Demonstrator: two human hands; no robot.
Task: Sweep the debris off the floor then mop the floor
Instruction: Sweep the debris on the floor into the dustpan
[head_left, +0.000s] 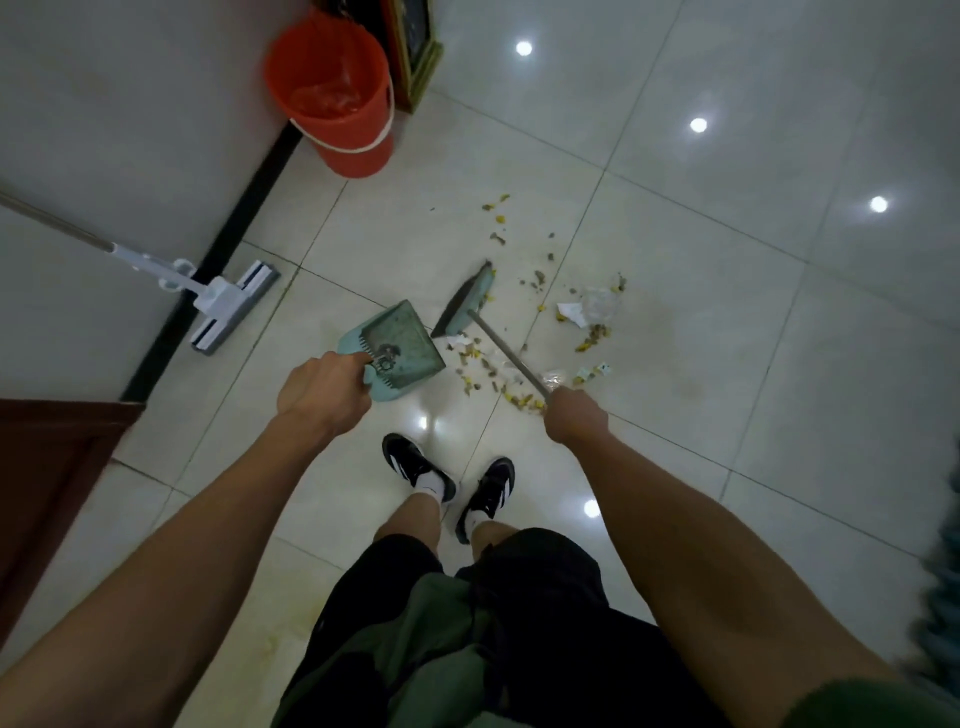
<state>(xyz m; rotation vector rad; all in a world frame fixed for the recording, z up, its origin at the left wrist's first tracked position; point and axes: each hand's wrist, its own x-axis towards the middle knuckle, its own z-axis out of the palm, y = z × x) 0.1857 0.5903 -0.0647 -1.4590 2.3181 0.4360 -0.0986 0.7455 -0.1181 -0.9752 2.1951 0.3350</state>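
Observation:
A teal dustpan (402, 343) rests on the pale tiled floor (727, 364) in front of my feet, and my left hand (322, 392) grips its handle. My right hand (574, 418) grips the metal handle of a teal broom (465, 304), whose head stands on the floor just right of the dustpan's mouth. Yellow and brown debris (498, 379) with scraps of white paper and clear plastic lies scattered to the right of the broom, between its head and my right hand. A white flat mop (228, 306) leans against the left wall.
An orange bucket (337, 98) lined with a bag stands by the wall at the back. A dark wooden stand (415, 52) is behind it. A brown door frame (47, 493) is at the left. My two black shoes (447, 480) stand below the dustpan.

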